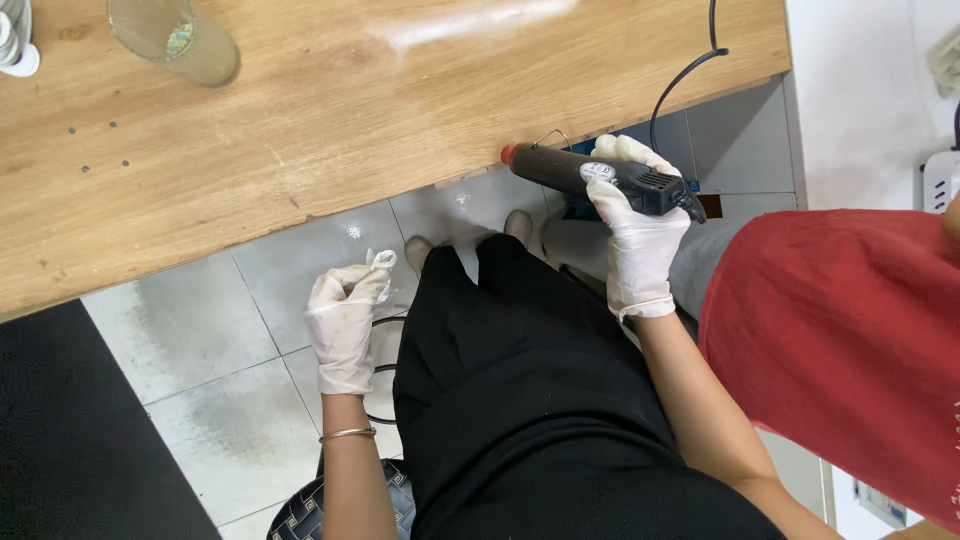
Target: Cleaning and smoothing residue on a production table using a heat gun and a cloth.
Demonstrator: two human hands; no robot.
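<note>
Black-clad lap (540, 400) is filling the near view, a red garment (840, 340) sitting beside it on the right. Grey floor tiles (200, 340) are showing underneath. Left hand (345, 320), gloved, is pinching a small white scrap (381, 260) at the fingertips. Right hand (635, 235), gloved, is wrapping around a black glue gun (600, 178), nozzle pointing left, just under the wooden table (350, 110) edge. A glass (175, 40) is standing farther back.

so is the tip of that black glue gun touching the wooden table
Cannot tell. In the head view the glue gun, held in the right hand, has its orange tip overlapping the wooden table edge, but seen from above, contact or a gap in height is not plain.
</note>
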